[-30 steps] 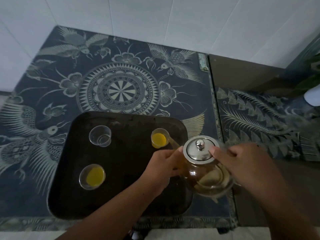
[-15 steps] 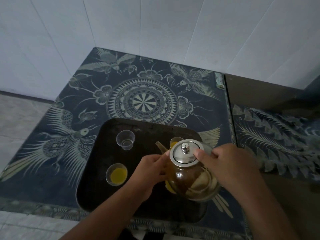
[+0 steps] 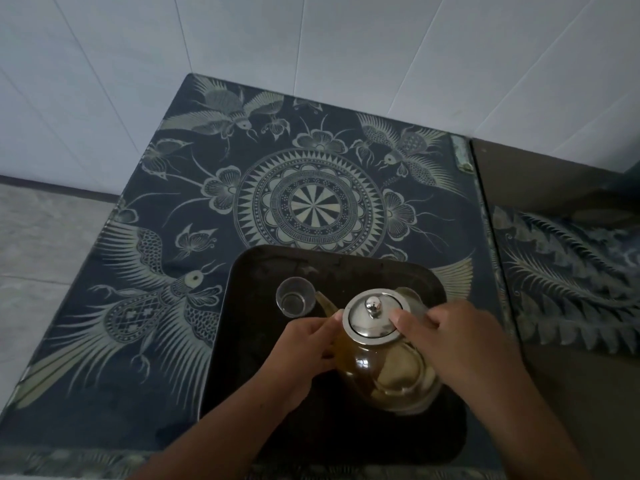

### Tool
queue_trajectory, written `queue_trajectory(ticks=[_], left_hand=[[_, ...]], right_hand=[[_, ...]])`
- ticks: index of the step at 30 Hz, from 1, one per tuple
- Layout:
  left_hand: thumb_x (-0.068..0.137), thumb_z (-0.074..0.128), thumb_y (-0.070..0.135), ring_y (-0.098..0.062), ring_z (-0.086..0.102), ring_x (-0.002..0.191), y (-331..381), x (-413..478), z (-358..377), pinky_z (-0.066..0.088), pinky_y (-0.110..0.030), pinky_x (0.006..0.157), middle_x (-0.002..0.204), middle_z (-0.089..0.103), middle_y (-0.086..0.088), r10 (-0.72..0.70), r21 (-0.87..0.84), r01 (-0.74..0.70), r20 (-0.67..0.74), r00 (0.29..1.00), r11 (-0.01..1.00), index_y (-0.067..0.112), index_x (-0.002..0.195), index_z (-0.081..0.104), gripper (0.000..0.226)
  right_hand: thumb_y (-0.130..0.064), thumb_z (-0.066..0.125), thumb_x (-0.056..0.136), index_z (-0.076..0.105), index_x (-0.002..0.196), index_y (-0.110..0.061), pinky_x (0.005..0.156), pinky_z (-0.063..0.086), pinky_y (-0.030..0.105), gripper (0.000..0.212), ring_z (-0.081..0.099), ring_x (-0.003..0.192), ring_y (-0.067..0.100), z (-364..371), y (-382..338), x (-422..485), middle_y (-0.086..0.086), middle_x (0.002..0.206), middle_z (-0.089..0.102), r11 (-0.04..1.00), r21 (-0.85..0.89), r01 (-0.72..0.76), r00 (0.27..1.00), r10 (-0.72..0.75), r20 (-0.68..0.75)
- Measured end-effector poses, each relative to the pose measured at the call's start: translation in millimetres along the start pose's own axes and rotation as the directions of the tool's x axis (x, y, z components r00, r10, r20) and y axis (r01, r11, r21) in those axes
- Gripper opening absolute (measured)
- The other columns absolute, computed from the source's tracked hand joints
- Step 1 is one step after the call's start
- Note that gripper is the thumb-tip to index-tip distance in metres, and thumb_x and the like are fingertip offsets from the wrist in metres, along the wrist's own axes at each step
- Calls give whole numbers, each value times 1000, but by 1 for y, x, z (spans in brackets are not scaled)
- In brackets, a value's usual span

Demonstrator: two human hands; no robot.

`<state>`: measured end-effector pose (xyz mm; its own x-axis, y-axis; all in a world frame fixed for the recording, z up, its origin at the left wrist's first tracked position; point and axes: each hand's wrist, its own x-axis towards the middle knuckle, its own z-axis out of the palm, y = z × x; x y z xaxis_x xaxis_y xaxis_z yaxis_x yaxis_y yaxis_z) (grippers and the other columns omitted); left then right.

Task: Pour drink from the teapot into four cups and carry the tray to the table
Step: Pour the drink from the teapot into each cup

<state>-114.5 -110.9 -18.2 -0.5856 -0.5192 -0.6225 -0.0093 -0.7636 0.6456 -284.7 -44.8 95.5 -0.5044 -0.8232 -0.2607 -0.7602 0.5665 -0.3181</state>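
Two hands hold a glass teapot [image 3: 381, 362] over a dark tray [image 3: 249, 341], which lies on the near part of a desk [image 3: 180, 188] covered by a blue cloth with birds and a round medallion. The left hand [image 3: 304, 351] curls its fingers [image 3: 325, 327] against the pot's side below the spout [image 3: 325, 303]. The right hand [image 3: 460, 344] wraps the pot's right side, hiding the handle, with one fingertip pressed on the steel lid [image 3: 367, 323]. The spout's tip is just beside the rim of a clear cup [image 3: 295, 296] standing upright on the tray. Amber drink fills the pot's lower part. Whether the pot touches the tray cannot be told.
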Motion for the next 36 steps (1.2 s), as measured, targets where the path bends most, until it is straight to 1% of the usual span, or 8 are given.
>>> queue_trajectory(ticks=[3,12,16,19,22,25,28,36], left_hand=[[102,56,40,-24,78,101,2,2,-9,62,-29,77,107,81,-12,-34,-12,35,14,999,999,0,112,72,44],[104,57,39,-25,79,99,4,12,-23,63,-25,73,104,81,-13,-82,-40,84,37,996,996,3,107,75,41],[104,56,37,-25,79,97,4,15,-26,63,-25,71,102,82,-13,-116,-78,119,42,992,990,3,105,76,39],[105,53,36,-22,79,96,4,17,-27,62,-23,69,103,82,-10,-138,-96,142,51,989,985,5,105,76,38],[106,52,35,-23,79,99,6,17,-29,63,-25,72,106,81,-12,-136,-129,144,70,988,981,3,109,75,39],[106,52,36,-25,78,102,7,18,-30,63,-27,76,108,81,-13,-134,-141,145,88,987,979,2,113,74,41],[105,52,36,-26,78,101,6,19,-30,63,-28,75,108,81,-14,-133,-148,146,96,987,978,1,113,74,42],[102,55,40,-28,78,101,-2,23,-28,61,-39,86,108,80,-16,-156,-161,169,86,984,972,0,113,74,46]], right_hand=[[-68,60,76,39,43,-13,34,25,17,67,39,32,8,5,-7,5,-5,34,38,1000,5,-29,999,29,24],[-66,59,75,39,43,-14,39,29,23,64,39,31,7,14,-21,18,-5,34,37,997,-18,-73,994,75,83],[-68,57,74,35,41,-15,35,22,16,66,41,31,5,14,-28,25,-7,32,38,995,-54,-83,991,88,100],[-71,53,73,32,41,-16,32,29,18,67,43,32,3,15,-33,28,-8,32,39,994,-90,-62,991,72,112],[-70,55,75,36,41,-15,33,19,16,67,44,33,0,15,-36,29,-11,33,41,992,-112,-60,993,71,98],[-69,55,75,47,41,-21,39,22,19,60,45,32,0,15,-38,31,-11,31,41,993,-103,-61,990,73,117],[-67,58,77,34,42,-17,40,25,22,66,44,32,1,14,-40,34,-11,31,40,992,-109,-69,990,81,117],[-65,61,79,35,43,-17,42,25,24,66,47,35,-4,12,-44,36,-16,34,44,985,-157,-74,989,93,118]])
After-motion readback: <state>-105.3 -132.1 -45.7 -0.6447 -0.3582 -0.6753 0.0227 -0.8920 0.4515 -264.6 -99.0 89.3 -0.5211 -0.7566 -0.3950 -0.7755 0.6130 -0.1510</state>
